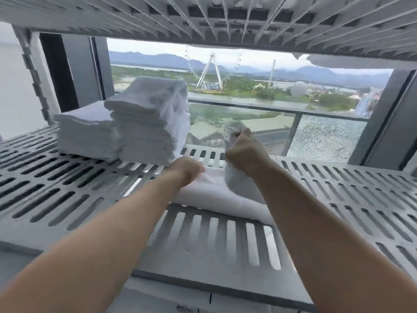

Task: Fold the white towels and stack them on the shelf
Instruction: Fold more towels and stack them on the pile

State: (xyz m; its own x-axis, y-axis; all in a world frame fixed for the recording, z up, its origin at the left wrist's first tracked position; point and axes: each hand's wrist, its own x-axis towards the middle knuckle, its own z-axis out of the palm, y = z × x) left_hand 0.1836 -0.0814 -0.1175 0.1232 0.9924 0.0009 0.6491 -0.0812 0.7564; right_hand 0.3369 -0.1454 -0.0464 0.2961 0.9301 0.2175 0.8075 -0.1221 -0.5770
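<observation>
1. Gripping the white towel (216, 195), both hands are closed on its cloth. The left hand (188, 168) sits low with its fingers curled into a fold at the towel's left end. The right hand (242, 150) is a raised fist bunched round an upturned end of the same towel.
2. The towel lies across the middle of the grey slotted shelf (67, 188), loosely rolled. Its right part passes under the right forearm.
3. Two piles of folded white towels stand on the shelf to the left and behind the hands, touching each other. The taller stack (151, 123) is the nearer to the left hand, just beside it. The lower stack (88, 134) sits further left.
4. A ribbed upper shelf (225, 16) hangs close overhead and roofs in the working space. White cloth shows through its grid, and a hanging cloth edge (361, 62) droops below it at the right.
5. A perforated shelf upright (33, 73) stands at the far left.
6. Behind the shelf is a window and a balcony balustrade whose right-hand cracked glass panel (325, 136) is crazed all over. Beyond are a Ferris wheel (211, 68), water, low roofs and hazy mountains.
7. Dark printed marks (187, 309) show on the pale surface below the shelf's front edge, but they are too blurred to read.
</observation>
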